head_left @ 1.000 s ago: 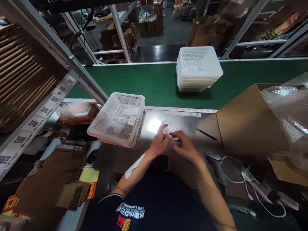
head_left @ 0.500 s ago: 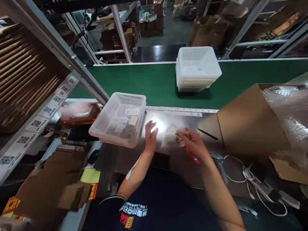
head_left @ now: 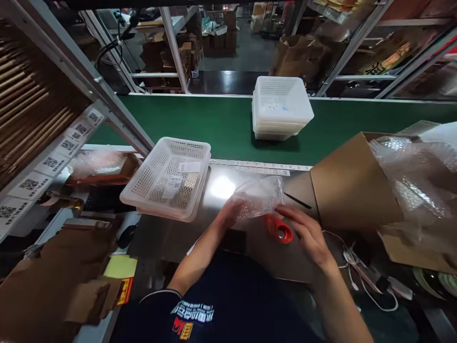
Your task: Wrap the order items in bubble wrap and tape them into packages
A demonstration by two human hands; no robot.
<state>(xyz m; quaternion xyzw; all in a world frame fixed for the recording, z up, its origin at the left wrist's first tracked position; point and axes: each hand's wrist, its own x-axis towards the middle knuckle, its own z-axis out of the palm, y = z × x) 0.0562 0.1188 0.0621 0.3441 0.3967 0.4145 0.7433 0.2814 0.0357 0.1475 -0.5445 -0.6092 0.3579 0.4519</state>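
A crumpled sheet of clear bubble wrap (head_left: 260, 196) is raised a little over the metal bench top. My left hand (head_left: 231, 213) grips its left side, the fingertips partly hidden behind the plastic. On the other side, my right hand (head_left: 309, 236) has its fingers stretched out, their tips close to the wrap's lower right corner; whether they touch it I cannot tell. Between my hands, a red-orange ring-shaped object (head_left: 279, 229), perhaps a tape dispenser, lies on the bench. A thin black pen-like stick (head_left: 297, 200) rests just beyond my right hand.
Stacked white perforated baskets (head_left: 164, 212) stand on the left. More white baskets (head_left: 282, 116) sit on the green conveyor belt (head_left: 200, 124). At right, a cardboard box (head_left: 352, 186) holds bubble wrap, with white cables (head_left: 371, 297) below it. A metal frame post (head_left: 117, 109) rises at left.
My left hand has moved right and taken hold of the bubble wrap, which is now lifted and spread. My right hand has let go and drawn right and down, uncovering more of the red-orange object.
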